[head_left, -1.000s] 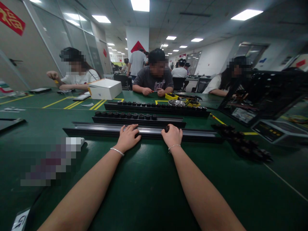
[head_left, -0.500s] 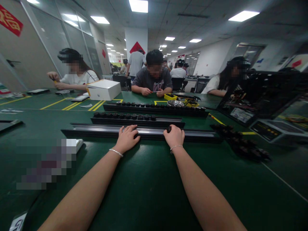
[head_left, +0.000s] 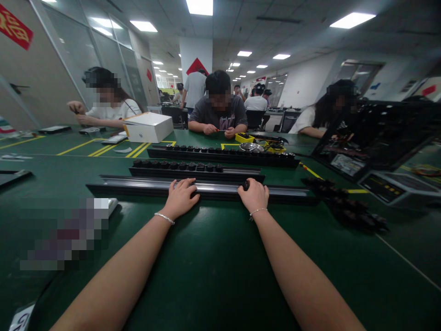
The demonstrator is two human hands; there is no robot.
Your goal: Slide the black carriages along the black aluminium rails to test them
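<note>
A long black rail (head_left: 217, 187) with a shiny metal channel lies crosswise in front of me. My left hand (head_left: 181, 198) grips it left of the middle, fingers spread over the top and thumb at the near side. Farther right along the same rail, my right hand (head_left: 255, 196) is closed on a small black piece (head_left: 245, 185) at the channel; the fingers hide much of it. Just behind is a shorter black rail (head_left: 241, 173) carrying a row of small black round pieces (head_left: 174, 166), with bare channel at its right end.
A third rail (head_left: 220, 156) lies farther back. Dark pieces (head_left: 351, 207) lie at right, near a grey-topped device (head_left: 401, 186) and a big black panel (head_left: 379, 128). A white box (head_left: 153, 128) stands back left. Across the table, a person (head_left: 218, 110) works with both hands.
My right hand has shifted slightly to the right along the rail with the small black piece. The left hand keeps its place on the rail.
</note>
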